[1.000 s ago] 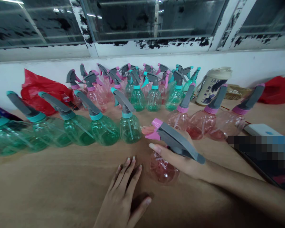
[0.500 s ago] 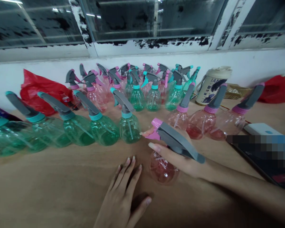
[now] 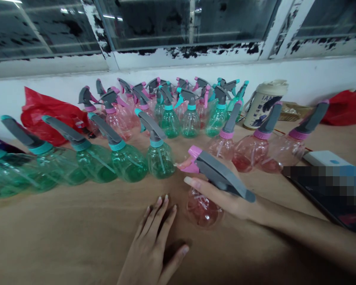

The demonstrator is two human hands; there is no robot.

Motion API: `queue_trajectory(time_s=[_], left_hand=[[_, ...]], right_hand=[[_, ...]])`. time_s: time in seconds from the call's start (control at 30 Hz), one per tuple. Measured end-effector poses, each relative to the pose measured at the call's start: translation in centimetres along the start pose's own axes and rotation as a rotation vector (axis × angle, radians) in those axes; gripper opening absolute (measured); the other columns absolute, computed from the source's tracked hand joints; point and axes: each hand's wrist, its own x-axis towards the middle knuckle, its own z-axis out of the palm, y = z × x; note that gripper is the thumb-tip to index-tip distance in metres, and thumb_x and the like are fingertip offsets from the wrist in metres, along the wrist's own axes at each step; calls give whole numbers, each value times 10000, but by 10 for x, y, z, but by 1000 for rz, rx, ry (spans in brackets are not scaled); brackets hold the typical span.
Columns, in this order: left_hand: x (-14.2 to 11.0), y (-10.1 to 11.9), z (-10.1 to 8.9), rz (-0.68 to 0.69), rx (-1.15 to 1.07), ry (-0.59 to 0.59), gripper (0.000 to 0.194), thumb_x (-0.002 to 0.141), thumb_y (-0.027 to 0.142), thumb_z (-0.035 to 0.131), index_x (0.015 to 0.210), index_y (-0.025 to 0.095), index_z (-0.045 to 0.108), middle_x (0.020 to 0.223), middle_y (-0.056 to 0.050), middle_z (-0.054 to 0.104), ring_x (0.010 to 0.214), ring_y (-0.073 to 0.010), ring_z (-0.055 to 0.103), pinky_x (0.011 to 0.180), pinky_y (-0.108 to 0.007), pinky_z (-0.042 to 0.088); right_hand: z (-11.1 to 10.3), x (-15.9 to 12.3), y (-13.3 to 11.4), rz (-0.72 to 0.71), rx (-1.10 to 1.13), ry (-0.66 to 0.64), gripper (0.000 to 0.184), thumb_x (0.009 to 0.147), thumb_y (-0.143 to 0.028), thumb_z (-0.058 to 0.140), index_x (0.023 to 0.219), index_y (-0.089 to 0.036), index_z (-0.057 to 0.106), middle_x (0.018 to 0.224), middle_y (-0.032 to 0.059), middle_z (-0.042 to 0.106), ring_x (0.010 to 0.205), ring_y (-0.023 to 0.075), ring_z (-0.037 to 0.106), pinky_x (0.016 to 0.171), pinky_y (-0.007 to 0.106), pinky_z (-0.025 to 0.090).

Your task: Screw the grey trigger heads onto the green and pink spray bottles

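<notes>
My right hand [image 3: 225, 198] is wrapped round the neck of a pink spray bottle [image 3: 204, 211], which stands upright on the wooden table [image 3: 62, 233]. Its grey spray head with a pink nozzle points left, away from my wrist. My left hand [image 3: 154, 235] lies flat on the table just left of that bottle, fingers stretched out and holding nothing. Behind my left hand a green spray bottle [image 3: 160, 160] ends a row of several green ones. To the right of my right hand stand three pink spray bottles [image 3: 251, 152].
More pink and green spray bottles [image 3: 190, 122] crowd together near the wall. A printed cup [image 3: 264, 105] stands right of them. Red plastic bags [image 3: 47, 118] lie at both far sides. At the right edge are a white box [image 3: 329, 158] and a dark flat device [image 3: 311, 194].
Both hands and the held bottle stay nearly where they were. The background has shifted slightly left, as the camera turned a little.
</notes>
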Motion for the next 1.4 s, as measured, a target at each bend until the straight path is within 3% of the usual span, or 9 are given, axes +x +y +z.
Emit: queue_trajectory(time_s=[0.27, 0.53, 0.93, 1.07, 1.17, 1.27, 1.4], left_hand=[[0, -1, -1, 42, 79, 4, 637, 900, 417, 533, 1424, 100, 360, 1487, -153, 376, 1364, -308, 338, 1044, -468, 402], [-1, 0, 0, 4, -1, 2, 652, 910, 393, 527, 1467, 152, 290, 1493, -134, 376, 1355, -316, 356, 1044, -489, 398], [0, 1, -2, 6, -10, -2, 668, 908, 397, 533, 1474, 148, 281, 1496, -133, 371, 1345, -317, 373, 1056, -480, 386], [-1, 2, -1, 7, 13, -8, 658, 914, 388, 523, 1471, 135, 280, 1500, -133, 362, 1361, -308, 345, 1065, -478, 376], [-1, 1, -1, 9, 26, -10, 652, 919, 391, 513, 1471, 137, 276, 1507, -130, 349, 1365, -306, 337, 1065, -482, 375], [-1, 1, -1, 10, 18, -12, 662, 916, 404, 519, 1475, 149, 272, 1505, -128, 354, 1357, -310, 353, 1060, -480, 381], [1, 1, -2, 0, 4, -2, 669, 919, 398, 514, 1486, 167, 244, 1502, -119, 364, 1356, -305, 359, 1055, -478, 387]], right_hand=[[-1, -2, 0, 52, 33, -19, 228, 833, -291, 621, 1042, -209, 663, 844, 23, 661, 724, 161, 636, 710, 313, 522], [-1, -3, 3, 23, 31, -16, 231, 840, -273, 619, 1064, -238, 665, 920, 26, 694, 879, 181, 663, 801, 322, 530], [-1, -3, 3, 35, 49, -13, 237, 836, -259, 620, 1069, -237, 657, 911, 10, 690, 772, 153, 655, 775, 320, 526], [-1, -2, 0, 36, 33, -31, 167, 847, -220, 595, 1005, -234, 648, 884, 0, 680, 737, 144, 641, 726, 305, 516], [-2, 0, -3, 20, -30, -22, 49, 858, -252, 593, 837, -217, 620, 759, -25, 621, 690, 129, 599, 638, 272, 482], [-2, 2, -5, 17, -64, -18, 176, 869, -266, 582, 709, -209, 534, 628, -62, 496, 559, 91, 493, 527, 242, 411], [-4, 1, -3, 15, -33, -29, 134, 861, -295, 595, 760, -212, 566, 672, -48, 538, 612, 108, 538, 599, 257, 453]])
